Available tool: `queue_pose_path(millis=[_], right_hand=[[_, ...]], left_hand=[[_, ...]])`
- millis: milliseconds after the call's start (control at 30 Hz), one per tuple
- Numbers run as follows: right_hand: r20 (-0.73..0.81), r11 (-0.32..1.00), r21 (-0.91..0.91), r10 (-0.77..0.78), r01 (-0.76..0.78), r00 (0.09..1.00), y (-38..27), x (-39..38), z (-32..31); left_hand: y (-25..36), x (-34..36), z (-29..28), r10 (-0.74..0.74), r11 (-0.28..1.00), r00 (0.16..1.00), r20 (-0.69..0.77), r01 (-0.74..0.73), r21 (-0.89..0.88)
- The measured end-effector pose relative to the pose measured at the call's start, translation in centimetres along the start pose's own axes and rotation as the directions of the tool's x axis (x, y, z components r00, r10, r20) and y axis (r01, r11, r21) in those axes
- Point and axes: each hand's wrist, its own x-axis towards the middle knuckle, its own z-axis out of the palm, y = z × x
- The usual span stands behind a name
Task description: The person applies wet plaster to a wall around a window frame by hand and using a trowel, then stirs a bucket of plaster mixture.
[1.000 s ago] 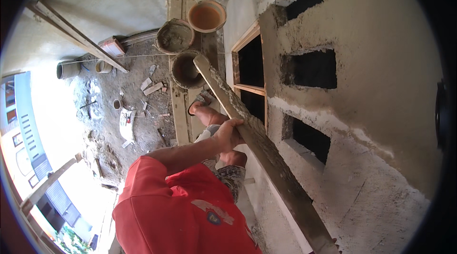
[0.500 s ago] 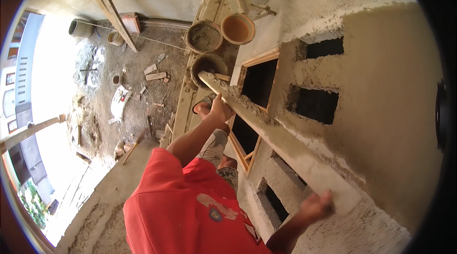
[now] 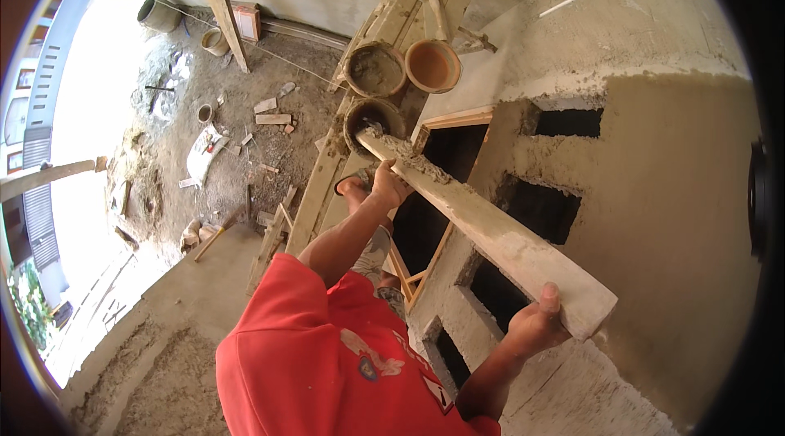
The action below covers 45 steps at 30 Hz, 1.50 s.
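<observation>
I hold a long, pale wooden board (image 3: 503,240) slantwise in front of the wall. Wet grey mortar (image 3: 415,161) clings along the upper edge of its far half. Its far tip lies over the mouth of a dark bucket (image 3: 392,114). Around the board near that far end, my left hand (image 3: 389,187) is closed. My right hand (image 3: 536,323) grips the near, wide end, with the thumb on its face and the fingers hidden beneath. Behind the board, a wooden frame (image 3: 459,119) surrounds a dark opening.
A mortar-filled bucket (image 3: 374,69) and an orange bucket (image 3: 433,66) stand on scaffold planks (image 3: 315,191). The wall on the right has several dark rectangular holes (image 3: 540,207) and smooth damp plaster (image 3: 679,191). Far below lies a dirt floor (image 3: 245,101) with rubble and a white sack (image 3: 204,151).
The board's near end has risen away from the lower wall, and its far tip has shifted over the bucket. My right hand has moved up with it and now grips it plainly.
</observation>
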Motion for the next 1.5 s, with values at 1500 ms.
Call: queue_pose_path(millis=[1500], right_hand=[[0.393,0.992,0.044,-0.124,0.116,0.911,-1.9,2.4,9.8]], left_hand=[[-0.6,-18.4,15.5,0.269,-0.296,0.347,0.898,-0.858,0.420]])
